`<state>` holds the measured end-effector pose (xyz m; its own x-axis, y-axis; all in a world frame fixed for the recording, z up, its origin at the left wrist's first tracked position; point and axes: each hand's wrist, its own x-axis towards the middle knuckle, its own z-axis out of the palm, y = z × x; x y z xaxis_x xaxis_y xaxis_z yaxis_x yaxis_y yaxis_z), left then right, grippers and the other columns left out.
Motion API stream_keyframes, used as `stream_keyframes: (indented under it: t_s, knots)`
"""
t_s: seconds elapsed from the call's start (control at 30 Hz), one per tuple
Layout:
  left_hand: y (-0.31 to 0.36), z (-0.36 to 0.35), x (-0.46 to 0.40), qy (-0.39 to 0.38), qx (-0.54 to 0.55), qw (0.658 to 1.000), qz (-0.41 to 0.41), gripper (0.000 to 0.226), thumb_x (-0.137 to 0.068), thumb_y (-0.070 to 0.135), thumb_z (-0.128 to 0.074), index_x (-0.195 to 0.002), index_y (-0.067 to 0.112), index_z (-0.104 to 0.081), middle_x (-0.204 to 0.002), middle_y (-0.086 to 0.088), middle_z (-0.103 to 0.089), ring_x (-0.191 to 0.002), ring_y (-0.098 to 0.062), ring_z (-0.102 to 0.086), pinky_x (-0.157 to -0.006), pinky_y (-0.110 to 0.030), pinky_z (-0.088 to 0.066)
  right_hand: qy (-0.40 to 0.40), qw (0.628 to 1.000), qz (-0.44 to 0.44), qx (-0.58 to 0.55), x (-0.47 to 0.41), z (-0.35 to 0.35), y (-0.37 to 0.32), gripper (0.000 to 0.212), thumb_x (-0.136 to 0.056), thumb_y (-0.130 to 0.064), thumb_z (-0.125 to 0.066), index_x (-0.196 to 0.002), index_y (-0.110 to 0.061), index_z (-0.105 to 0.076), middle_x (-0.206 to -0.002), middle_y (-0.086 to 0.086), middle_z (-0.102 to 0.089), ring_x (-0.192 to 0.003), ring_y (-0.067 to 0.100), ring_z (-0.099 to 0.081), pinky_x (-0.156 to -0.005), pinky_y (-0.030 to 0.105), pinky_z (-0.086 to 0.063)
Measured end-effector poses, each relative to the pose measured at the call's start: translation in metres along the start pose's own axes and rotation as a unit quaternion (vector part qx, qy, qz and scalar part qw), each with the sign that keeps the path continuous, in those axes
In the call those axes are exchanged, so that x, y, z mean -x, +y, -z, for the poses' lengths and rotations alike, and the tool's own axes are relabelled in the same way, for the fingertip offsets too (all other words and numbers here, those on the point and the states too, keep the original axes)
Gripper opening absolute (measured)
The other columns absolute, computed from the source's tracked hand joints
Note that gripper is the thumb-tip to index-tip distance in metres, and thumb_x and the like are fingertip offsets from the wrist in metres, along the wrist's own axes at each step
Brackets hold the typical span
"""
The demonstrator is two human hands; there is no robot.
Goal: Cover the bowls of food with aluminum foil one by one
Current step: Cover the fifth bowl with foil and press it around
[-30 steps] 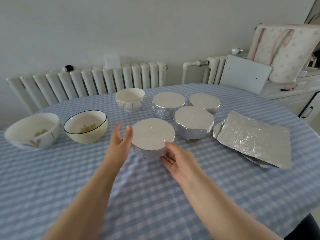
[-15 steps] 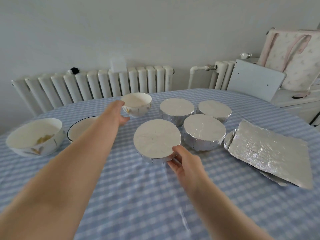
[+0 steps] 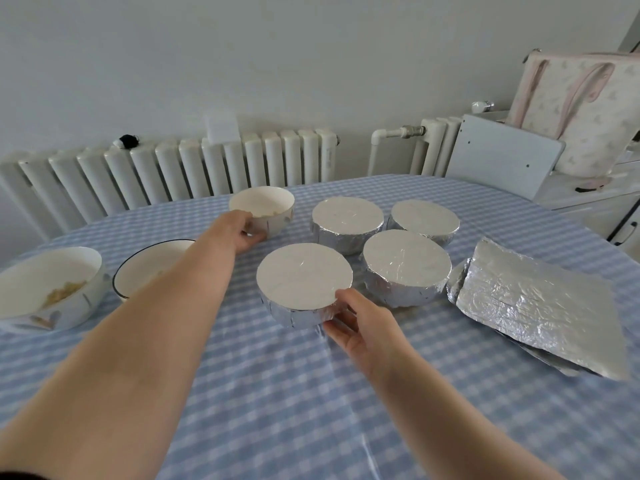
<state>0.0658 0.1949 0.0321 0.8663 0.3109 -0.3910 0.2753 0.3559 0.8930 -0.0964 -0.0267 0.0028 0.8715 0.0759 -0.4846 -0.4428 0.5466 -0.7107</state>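
Observation:
Several foil-covered bowls stand mid-table; the nearest foil-covered bowl (image 3: 304, 284) has my right hand (image 3: 360, 327) touching its near right side with relaxed fingers. My left hand (image 3: 242, 232) reaches far and grips the near side of a small uncovered white bowl (image 3: 265, 211) with food inside. Two more uncovered bowls sit at the left: a black-rimmed bowl (image 3: 142, 268), partly hidden by my left forearm, and a large white bowl (image 3: 48, 289) with yellowish food. A stack of foil sheets (image 3: 540, 306) lies at the right.
The round table (image 3: 311, 410) wears a blue checked cloth. White radiators (image 3: 173, 171) line the wall behind it. A white cabinet (image 3: 588, 199) with a pale bag (image 3: 581, 109) on it stands at the far right.
My left hand left the nearest covered bowl, reached across to the far small bowl and now grips its side. My right hand stays at the covered bowl's edge.

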Motion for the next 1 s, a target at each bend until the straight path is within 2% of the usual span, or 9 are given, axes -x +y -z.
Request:
stream_keyframes:
  t_s: [0.13, 0.3, 0.4, 0.53, 0.67, 0.73, 0.8, 0.9, 1.0]
  knots:
    - [0.004, -0.003, 0.003, 0.024, 0.007, 1.0, 0.007, 0.046, -0.095, -0.005, -0.049, -0.139, 0.003, -0.039, -0.126, -0.016, -0.041, -0.125, -0.037, -0.046, -0.09, -0.052, -0.054, 0.0, 1.0, -0.006, 0.021, -0.002, 0.001, 0.001, 0.011, -0.085, -0.006, -0.067, -0.079, 0.003, -0.065, -0.08, 0.016, -0.066, -0.078, 0.027, -0.067, -0.094, 0.046, -0.055]
    - [0.017, 0.005, 0.013, 0.021, 0.048, 0.999, -0.004, 0.055, -0.094, -0.007, -0.049, -0.145, 0.004, -0.032, -0.144, -0.018, -0.036, -0.13, -0.037, -0.044, -0.091, -0.054, -0.053, -0.004, 1.0, 0.001, 0.019, -0.012, -0.011, -0.001, 0.011, -0.088, -0.007, -0.065, -0.092, 0.003, -0.064, -0.088, 0.016, -0.063, -0.077, 0.022, -0.067, -0.087, 0.039, -0.058]
    - [0.032, 0.015, 0.027, 0.021, 0.078, 0.996, -0.032, 0.057, -0.094, -0.008, -0.049, -0.146, 0.006, -0.032, -0.144, -0.018, -0.035, -0.13, -0.038, -0.043, -0.088, -0.054, -0.054, -0.013, 1.0, -0.001, 0.008, -0.026, -0.03, 0.0, 0.021, -0.088, -0.007, -0.064, -0.101, 0.009, -0.064, -0.099, 0.021, -0.066, -0.096, 0.029, -0.068, -0.094, 0.044, -0.054]
    - [0.05, 0.032, 0.046, 0.028, 0.099, 0.992, -0.067, 0.042, -0.094, -0.007, -0.05, -0.135, 0.001, -0.038, -0.129, -0.018, -0.041, -0.123, -0.036, -0.049, -0.088, -0.053, -0.054, 0.0, 1.0, -0.011, 0.013, -0.046, -0.06, 0.005, 0.007, -0.084, -0.001, -0.06, -0.077, 0.001, -0.057, -0.074, 0.012, -0.056, -0.077, 0.022, -0.06, -0.092, 0.043, -0.056]
    - [0.057, 0.048, 0.063, 0.021, 0.107, 0.99, -0.091, 0.034, -0.097, -0.005, -0.046, -0.13, 0.0, -0.04, -0.103, -0.013, -0.045, -0.117, -0.032, -0.051, -0.09, -0.054, -0.052, 0.007, 1.0, -0.005, 0.012, -0.066, -0.087, 0.002, 0.006, -0.084, -0.005, -0.062, -0.085, -0.001, -0.057, -0.071, 0.008, -0.054, -0.079, 0.021, -0.057, -0.092, 0.038, -0.056]
    - [0.057, 0.053, 0.069, 0.012, 0.108, 0.989, -0.095, 0.026, -0.097, -0.005, -0.046, -0.122, 0.001, -0.04, -0.102, -0.013, -0.044, -0.12, -0.036, -0.05, -0.085, -0.054, -0.053, 0.007, 1.0, 0.001, 0.0, -0.072, -0.095, -0.001, 0.01, -0.086, -0.006, -0.065, -0.082, -0.001, -0.057, -0.08, 0.011, -0.06, -0.089, 0.022, -0.061, -0.093, 0.037, -0.055]
    - [0.054, 0.057, 0.076, 0.0, 0.115, 0.989, -0.097, 0.024, -0.097, -0.005, -0.047, -0.12, -0.001, -0.04, -0.105, -0.014, -0.044, -0.122, -0.039, -0.05, -0.079, -0.054, -0.057, -0.004, 1.0, 0.003, -0.021, -0.078, -0.098, -0.004, 0.012, -0.087, -0.008, -0.069, -0.083, -0.003, -0.058, -0.103, 0.016, -0.069, -0.105, 0.025, -0.065, -0.098, 0.039, -0.052]
    - [0.044, 0.056, 0.089, -0.03, 0.133, 0.987, -0.09, 0.018, -0.097, -0.005, -0.048, -0.115, -0.005, -0.045, -0.116, -0.017, -0.044, -0.123, -0.04, -0.05, -0.072, -0.055, -0.057, -0.031, 0.999, -0.022, -0.012, -0.08, -0.09, -0.003, 0.017, -0.088, -0.019, -0.072, -0.091, -0.005, -0.062, -0.129, 0.017, -0.062, -0.124, 0.027, -0.057, -0.103, 0.036, -0.048]
    - [0.026, 0.052, 0.111, -0.081, 0.141, 0.984, -0.071, 0.012, -0.098, -0.002, -0.048, -0.11, -0.006, -0.048, -0.128, -0.022, -0.044, -0.123, -0.042, -0.051, -0.078, -0.055, -0.056, -0.028, 0.999, -0.03, 0.018, -0.067, -0.071, -0.004, 0.024, -0.092, -0.021, -0.067, -0.103, 0.0, -0.061, -0.145, 0.023, -0.045, -0.138, 0.031, -0.04, -0.109, 0.035, -0.042]
